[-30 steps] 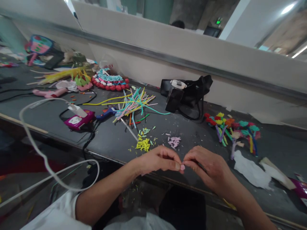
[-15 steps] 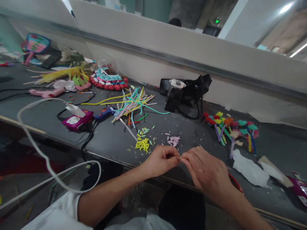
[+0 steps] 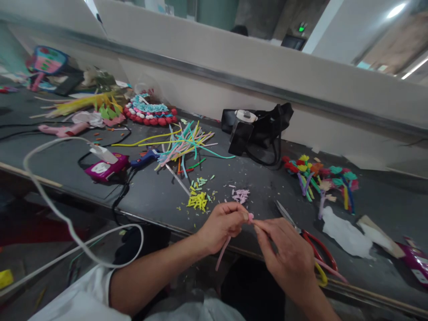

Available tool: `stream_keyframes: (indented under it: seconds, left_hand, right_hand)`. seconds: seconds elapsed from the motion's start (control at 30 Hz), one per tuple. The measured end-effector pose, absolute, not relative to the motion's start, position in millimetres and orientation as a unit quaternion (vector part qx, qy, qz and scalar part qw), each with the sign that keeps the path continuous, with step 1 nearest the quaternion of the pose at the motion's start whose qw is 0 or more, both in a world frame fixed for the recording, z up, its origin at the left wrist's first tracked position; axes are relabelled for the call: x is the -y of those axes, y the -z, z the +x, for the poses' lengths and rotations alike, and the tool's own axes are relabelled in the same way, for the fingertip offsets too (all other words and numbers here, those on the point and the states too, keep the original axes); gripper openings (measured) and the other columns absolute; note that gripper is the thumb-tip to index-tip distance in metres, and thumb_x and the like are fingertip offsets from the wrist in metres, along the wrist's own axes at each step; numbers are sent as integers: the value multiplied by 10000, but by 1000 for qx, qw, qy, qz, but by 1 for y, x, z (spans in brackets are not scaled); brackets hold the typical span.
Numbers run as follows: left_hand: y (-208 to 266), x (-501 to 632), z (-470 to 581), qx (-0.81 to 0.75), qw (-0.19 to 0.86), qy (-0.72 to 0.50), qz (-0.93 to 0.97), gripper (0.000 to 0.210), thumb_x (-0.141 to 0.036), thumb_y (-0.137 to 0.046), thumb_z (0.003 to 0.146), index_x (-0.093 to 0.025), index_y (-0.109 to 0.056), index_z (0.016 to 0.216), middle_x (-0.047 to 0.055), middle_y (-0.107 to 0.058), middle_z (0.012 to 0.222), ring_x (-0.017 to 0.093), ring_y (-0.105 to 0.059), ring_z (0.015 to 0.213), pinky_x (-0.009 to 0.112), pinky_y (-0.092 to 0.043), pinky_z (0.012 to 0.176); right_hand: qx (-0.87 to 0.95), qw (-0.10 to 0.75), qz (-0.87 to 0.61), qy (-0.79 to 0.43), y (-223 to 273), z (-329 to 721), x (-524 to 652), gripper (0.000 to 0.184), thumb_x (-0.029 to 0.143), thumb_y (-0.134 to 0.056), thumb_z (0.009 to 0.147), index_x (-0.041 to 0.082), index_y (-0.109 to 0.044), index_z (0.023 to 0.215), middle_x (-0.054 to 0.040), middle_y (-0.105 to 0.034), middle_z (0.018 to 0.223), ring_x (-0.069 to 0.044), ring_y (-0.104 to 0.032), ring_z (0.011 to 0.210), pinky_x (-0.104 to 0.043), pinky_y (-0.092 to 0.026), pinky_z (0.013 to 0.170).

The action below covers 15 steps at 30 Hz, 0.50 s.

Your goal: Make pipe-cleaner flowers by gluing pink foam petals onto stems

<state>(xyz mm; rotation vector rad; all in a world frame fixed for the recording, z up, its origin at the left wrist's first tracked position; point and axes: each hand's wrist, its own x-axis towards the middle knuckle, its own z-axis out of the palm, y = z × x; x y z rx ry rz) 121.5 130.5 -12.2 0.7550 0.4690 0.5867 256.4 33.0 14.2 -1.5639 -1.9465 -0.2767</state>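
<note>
Above the table's front edge, my left hand [image 3: 222, 227] is closed on a pink pipe cleaner [image 3: 223, 254], whose tail hangs down below the fist. A small pink curl [image 3: 250, 217] of it shows at the left fingertips. My right hand [image 3: 286, 247] meets it there, thumb and forefinger pinched on the pink end. Just beyond the right hand lie scissors [image 3: 317, 247] with red handles, partly hidden by it. A pink and a yellow strip [image 3: 321, 274] lie by the handles. Short lavender pieces [image 3: 240, 195] and yellow pieces [image 3: 198, 201] are heaped behind my hands.
Long coloured pipe cleaners [image 3: 185, 145] are piled at centre left, near a blue glue gun [image 3: 145, 158] and a purple power strip [image 3: 106, 168]. A black bag [image 3: 267, 129] stands against the partition. Colourful flowers [image 3: 309, 171] and white tissue [image 3: 346, 234] lie right. A white cable [image 3: 55, 209] loops at left.
My right hand has turned and dropped slightly, uncovering the scissors. The pink curl and hanging tail now show at my left hand, which stays in nearly the same place.
</note>
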Motion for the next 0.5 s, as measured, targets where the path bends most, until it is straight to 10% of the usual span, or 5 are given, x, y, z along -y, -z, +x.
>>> stream_keyframes:
  seconds: [0.5]
  left_hand:
    - [14,-145,112,-126,892,-116,418,119,-229,-712,620,-121,-681,661,-29,-546,496,27,-261,379,226,-145,412]
  right_hand:
    - [702,351,-609,-118,-23,270,-35,162,244,-554,930,221,-677,827,-7,-674,766,-136,-627,705,-244,-481,626]
